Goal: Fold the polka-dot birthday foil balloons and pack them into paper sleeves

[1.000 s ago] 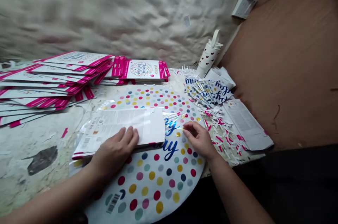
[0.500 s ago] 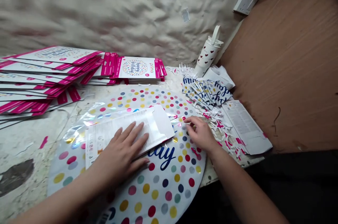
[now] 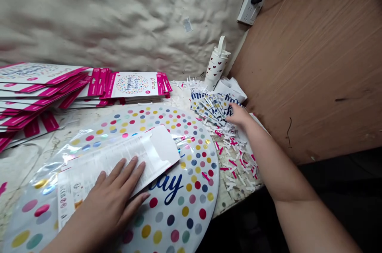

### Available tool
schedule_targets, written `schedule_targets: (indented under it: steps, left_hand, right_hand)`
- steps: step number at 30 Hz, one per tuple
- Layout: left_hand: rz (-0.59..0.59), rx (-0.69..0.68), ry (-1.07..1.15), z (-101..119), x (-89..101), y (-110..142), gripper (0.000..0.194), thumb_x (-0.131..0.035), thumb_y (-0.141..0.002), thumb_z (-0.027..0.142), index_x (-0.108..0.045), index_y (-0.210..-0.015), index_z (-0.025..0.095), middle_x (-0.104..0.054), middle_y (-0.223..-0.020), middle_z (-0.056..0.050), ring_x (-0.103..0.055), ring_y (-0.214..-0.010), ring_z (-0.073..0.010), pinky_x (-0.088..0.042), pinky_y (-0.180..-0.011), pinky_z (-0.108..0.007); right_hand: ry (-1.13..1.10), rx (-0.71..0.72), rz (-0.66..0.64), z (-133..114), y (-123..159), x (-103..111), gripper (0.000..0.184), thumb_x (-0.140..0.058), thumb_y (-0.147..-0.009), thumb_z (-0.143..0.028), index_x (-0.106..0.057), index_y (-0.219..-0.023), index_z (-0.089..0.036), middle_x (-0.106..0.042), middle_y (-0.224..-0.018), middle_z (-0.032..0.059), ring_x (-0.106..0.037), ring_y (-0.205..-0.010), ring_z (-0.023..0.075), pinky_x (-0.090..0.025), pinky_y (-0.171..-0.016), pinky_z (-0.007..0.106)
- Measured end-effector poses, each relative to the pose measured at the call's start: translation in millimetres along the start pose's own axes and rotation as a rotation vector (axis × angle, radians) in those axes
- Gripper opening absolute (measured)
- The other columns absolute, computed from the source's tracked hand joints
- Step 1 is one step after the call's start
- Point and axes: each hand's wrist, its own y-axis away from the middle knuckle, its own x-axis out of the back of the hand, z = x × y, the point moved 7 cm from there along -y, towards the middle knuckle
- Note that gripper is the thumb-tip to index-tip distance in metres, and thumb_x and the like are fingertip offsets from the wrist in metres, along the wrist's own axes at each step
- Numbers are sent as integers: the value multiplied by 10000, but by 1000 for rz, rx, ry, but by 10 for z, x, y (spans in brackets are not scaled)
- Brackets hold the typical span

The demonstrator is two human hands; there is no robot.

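Observation:
My left hand (image 3: 116,193) lies flat with fingers spread on a white printed cardboard packet (image 3: 149,153), whose end flap faces right. Under the packet is a large round dotted foil balloon (image 3: 191,205), laid flat, with blue lettering partly covered. My right hand (image 3: 240,117) reaches to the back right, thumb and forefinger apart at the edge of a fanned pile of folded dotted foil balloons (image 3: 213,106). Whether its fingertips have hold of one, I cannot make out.
Pink-and-white balloon packets (image 3: 44,86) are stacked at the left, with more packets (image 3: 134,84) beside them. A heart-patterned tumbler (image 3: 215,68) and a white roll (image 3: 231,88) stand behind the folded balloons. Paper scraps (image 3: 235,161) litter the right side. A brown board (image 3: 313,66) bounds the right.
My right hand has left the packet's open end and moved right and back to the folded balloons. The packet has turned askew under my left hand, and the view has shifted right.

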Motion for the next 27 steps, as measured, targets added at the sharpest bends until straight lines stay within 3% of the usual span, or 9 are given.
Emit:
schedule_targets:
  steps: [4,7,11,15,18,22,25,27]
  left_hand:
    - [73,-64,268,167,355,-117,437,-479,-824,478,-551,-1222,313,-472,-1354,-28,-466,-1209,-284,-425,-973,-404]
    - [-73,-69,601,394,504,-313,345,-483,-846,413,-600,-1156,316,-583,-1236,-29,-563,-1099,-251,-482,-899,-340]
    - [-330,75,1160,703,430,-691,330,-486,-844,454,-659,-1062,276,-643,-1141,-55,-591,-1049,-247,-476,-886,-352]
    - [-398,305,1614,924,205,-1122,357,-571,-784,460,-684,-971,177,-670,-1065,-109,-611,-1001,-235,-462,-866,-357]
    - [-387,398,1718,1036,70,-1376,363,-637,-732,426,-667,-947,135,-666,-1045,-128,-616,-978,-215,-453,-854,-333]
    - [-372,401,1755,1149,20,-1579,400,-684,-680,439,-647,-937,135,-648,-1066,-146,-612,-980,-230,-445,-857,-345]
    - [-285,381,1794,1175,50,-1656,427,-681,-679,480,-626,-960,164,-635,-1083,-118,-572,-1047,-224,-428,-876,-331]
    - [-202,351,1817,1168,82,-1631,440,-671,-684,495,-612,-966,162,-653,-995,-91,-582,-996,-206,-433,-849,-311]
  right_hand:
    - [57,-15,-43,-84,11,-188,763,-621,-650,-245,-361,-1361,-155,-568,-1220,148,-569,-1041,283,-428,-855,344]
    - [73,-9,-79,-43,-28,-199,687,-581,-699,-238,-389,-1356,-178,-587,-1211,118,-567,-1057,263,-425,-863,319]
    - [85,-7,-68,17,-39,-123,463,-401,-848,-262,-481,-1296,-178,-580,-1229,100,-542,-1107,238,-407,-891,308]
    - [120,-33,-14,-39,66,-96,472,-362,-876,-322,-462,-1307,-157,-598,-1187,138,-556,-1079,269,-417,-865,346]
    - [154,-43,-5,-126,110,-77,447,-410,-855,-319,-517,-1251,-141,-644,-1078,168,-588,-1015,288,-425,-835,367]
    - [183,-64,20,-350,210,54,397,-359,-865,-221,-554,-1187,-90,-665,-965,216,-620,-931,305,-442,-788,399]
    - [174,-13,51,-718,604,117,423,-334,-879,-207,-485,-1253,-80,-667,-918,226,-634,-868,316,-457,-756,428]
    - [79,167,62,-1034,1033,118,388,-366,-884,-239,-526,-1216,-119,-675,-872,199,-640,-840,313,-462,-771,444]
